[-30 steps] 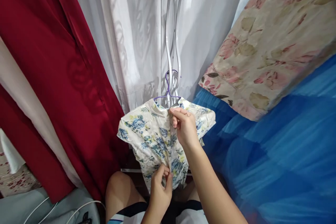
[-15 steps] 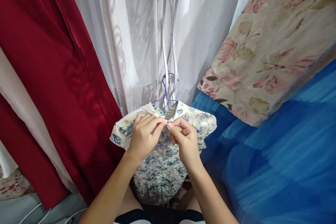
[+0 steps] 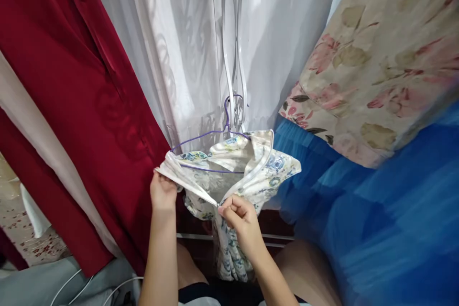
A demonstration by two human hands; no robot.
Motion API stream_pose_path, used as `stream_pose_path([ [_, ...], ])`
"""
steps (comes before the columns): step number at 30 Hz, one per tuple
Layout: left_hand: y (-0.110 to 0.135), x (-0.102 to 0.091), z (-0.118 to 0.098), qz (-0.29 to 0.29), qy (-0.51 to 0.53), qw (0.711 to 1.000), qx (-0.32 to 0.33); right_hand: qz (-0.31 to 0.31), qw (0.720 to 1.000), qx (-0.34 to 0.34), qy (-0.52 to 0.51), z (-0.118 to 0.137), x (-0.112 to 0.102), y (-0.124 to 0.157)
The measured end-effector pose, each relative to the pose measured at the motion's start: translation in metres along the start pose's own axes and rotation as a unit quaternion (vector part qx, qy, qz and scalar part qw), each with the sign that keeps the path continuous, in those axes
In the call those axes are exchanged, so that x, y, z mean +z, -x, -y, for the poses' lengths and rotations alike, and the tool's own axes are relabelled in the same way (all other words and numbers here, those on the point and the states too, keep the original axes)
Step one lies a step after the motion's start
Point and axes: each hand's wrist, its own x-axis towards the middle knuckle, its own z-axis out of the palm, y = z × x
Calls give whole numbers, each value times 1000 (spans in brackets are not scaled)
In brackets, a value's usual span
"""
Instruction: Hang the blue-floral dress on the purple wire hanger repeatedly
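A small white garment with blue flowers (image 3: 272,167) hangs on a purple wire hanger (image 3: 201,137), whose hook is caught on a white metal grille (image 3: 234,71). The garment's front is pulled open and the hanger's left arm is bare. My left hand (image 3: 162,192) grips the garment's left shoulder edge, fingers closed on the cloth. My right hand (image 3: 239,217) pinches the front edge lower down, near the middle.
A red curtain (image 3: 71,86) hangs at the left and a white sheer curtain (image 3: 172,43) behind the hanger. A floral pillow (image 3: 376,71) lies on a blue bedsheet (image 3: 380,220) at the right. White cables (image 3: 71,284) run along the bottom left. My knees show below.
Both hands were pinching together at the garment's neck. They have since moved apart, opening the front and baring the hanger's left arm. Before that, my left hand rose from the hem.
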Motion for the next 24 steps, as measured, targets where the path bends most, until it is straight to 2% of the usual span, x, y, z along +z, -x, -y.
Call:
stream_pose_path([
  [2,19,-13,24,-57,18,994,-96,-26,996,22,-77,-11,-8,4],
  [4,46,-22,46,-96,41,986,-132,-66,980,52,-183,-22,-25,8],
  [7,79,-33,71,-73,46,981,-172,-142,948,93,-270,-38,-57,16],
  [10,97,-32,82,-65,29,969,-237,-198,945,105,-237,-50,-85,24],
  [13,108,-19,79,-54,16,973,-222,-215,962,95,-139,-58,-100,30],
  [16,127,-2,65,12,52,986,-159,-155,983,95,40,-55,-99,35],
  [19,154,11,47,120,44,985,-113,-59,977,73,191,-41,-86,41],
  [21,171,16,35,211,-28,971,-105,-15,979,51,198,-30,-75,44],
  [24,189,20,18,361,-156,915,-90,-4,989,55,136,-19,-62,47],
])
